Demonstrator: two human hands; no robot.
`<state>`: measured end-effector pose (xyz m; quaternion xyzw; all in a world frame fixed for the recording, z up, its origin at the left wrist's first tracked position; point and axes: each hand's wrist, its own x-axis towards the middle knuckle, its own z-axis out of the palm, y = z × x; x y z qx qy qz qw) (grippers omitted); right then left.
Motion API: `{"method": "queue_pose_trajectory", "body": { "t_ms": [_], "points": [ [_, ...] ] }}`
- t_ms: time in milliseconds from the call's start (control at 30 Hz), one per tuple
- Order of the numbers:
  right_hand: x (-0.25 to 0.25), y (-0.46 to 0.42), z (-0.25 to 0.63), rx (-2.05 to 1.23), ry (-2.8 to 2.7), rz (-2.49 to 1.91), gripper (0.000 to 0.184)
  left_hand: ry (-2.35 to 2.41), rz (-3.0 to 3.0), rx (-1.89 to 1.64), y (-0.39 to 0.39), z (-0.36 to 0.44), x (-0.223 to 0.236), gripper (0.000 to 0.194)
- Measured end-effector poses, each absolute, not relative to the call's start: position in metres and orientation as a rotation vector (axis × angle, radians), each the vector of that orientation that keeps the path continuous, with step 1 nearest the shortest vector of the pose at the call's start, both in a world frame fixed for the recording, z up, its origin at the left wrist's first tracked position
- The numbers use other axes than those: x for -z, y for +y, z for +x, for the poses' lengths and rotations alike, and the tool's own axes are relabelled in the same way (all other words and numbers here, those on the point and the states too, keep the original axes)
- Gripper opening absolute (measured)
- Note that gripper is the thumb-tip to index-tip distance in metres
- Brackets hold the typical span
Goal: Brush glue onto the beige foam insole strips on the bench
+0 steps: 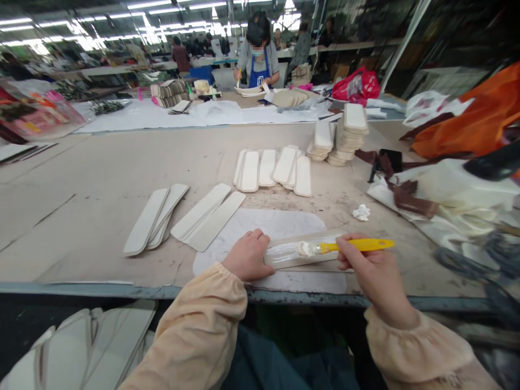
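A long pale strip (290,261) with rounded corners lies on a white sheet (280,219) near the table's front edge, white paste smeared over its upper face. My left hand (248,255) grips the strip's left end, thumb on the near side and fingers on the far side. In my right hand (369,260) is a yellow-handled paste brush (376,245); its bristles, clotted with white paste, touch the middle of the strip. To the left lie more pale strips (207,214) in a loose fan. Further left is another fanned group of strips (156,219).
Behind the sheet sits a row of strips (267,168), with taller strip stacks (353,132) at the back right. A crumpled white wad (361,212) lies right of my hand. Bags and an orange cloth (471,116) crowd the right side. A co-worker (260,59) works across the table.
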<state>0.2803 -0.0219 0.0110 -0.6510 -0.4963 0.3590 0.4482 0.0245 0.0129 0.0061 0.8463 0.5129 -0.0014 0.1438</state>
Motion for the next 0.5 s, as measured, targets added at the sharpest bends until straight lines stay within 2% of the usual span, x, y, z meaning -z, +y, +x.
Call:
{"method": "queue_pose_trajectory", "body": {
  "t_ms": [167, 400, 500],
  "points": [
    [-0.009, -0.029, 0.267, -0.957, -1.301, -1.544, 0.031, 1.478, 2.429, 0.011, 0.013, 0.024, -0.006, 0.057],
    [-0.021, -0.014, 0.343, -0.456, -0.754, -1.455, 0.027, 1.461, 2.413, 0.002, 0.015, 0.020, -0.006, 0.053],
    [-0.022, -0.012, 0.361, -0.307, -0.713, -1.481, 0.023, 1.462, 2.398, 0.003, 0.015, 0.020, -0.008, 0.054]
  ]
}}
